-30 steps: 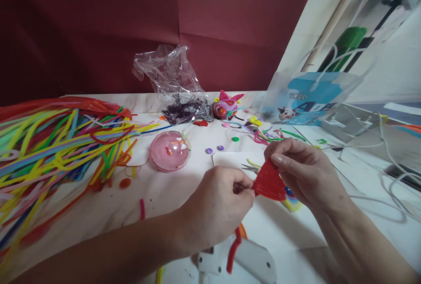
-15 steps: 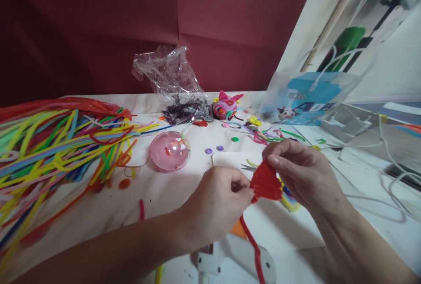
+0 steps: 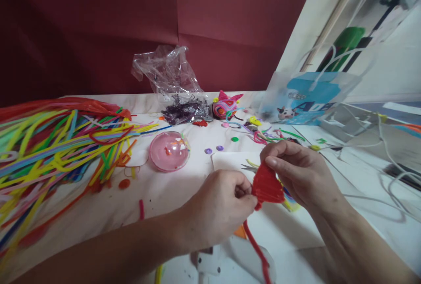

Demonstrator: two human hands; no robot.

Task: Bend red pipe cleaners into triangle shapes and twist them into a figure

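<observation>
Both hands pinch the red coiled cone (image 3: 267, 184), left hand (image 3: 221, 210) at its nine o'clock corner and right hand (image 3: 301, 174) gripping its top, near the table's front edge; each wrap of the trailing red stem (image 3: 258, 252) is best kept tight against the last.

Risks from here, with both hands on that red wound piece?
1. The left hand pinches the loose red pipe cleaner right at the red cone; a slip there might loosen the winding.
2. The tail hangs over the white glue gun and could snag on it.
3. The right hand works just above the scissors; lowering it risks a poke.
</observation>
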